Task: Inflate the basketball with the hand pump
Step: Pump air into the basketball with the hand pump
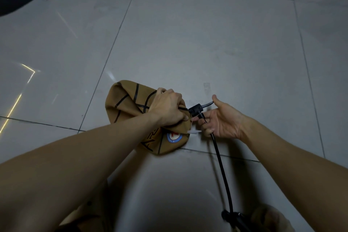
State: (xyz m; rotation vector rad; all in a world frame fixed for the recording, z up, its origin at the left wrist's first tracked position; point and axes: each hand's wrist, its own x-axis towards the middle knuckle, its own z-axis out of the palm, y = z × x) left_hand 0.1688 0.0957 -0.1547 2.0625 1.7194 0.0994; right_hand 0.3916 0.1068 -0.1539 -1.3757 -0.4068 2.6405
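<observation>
Your left hand (pixel 167 107) grips the flat ball (pixel 128 103) on the floor (pixel 207 43); your right hand (pixel 220 120) curls its fingers round the hose (pixel 221 167) by the nozzle (pixel 195 110).

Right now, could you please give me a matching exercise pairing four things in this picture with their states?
Things:
1 basketball
2 left hand
3 right hand
4 hose

States:
A runs from the nozzle head down toward the picture's lower edge
B lies limp and crumpled on the floor tiles
C grips the basketball's folded skin
D holds the hose just below the nozzle head

Pairs: 1-B; 2-C; 3-D; 4-A
</observation>
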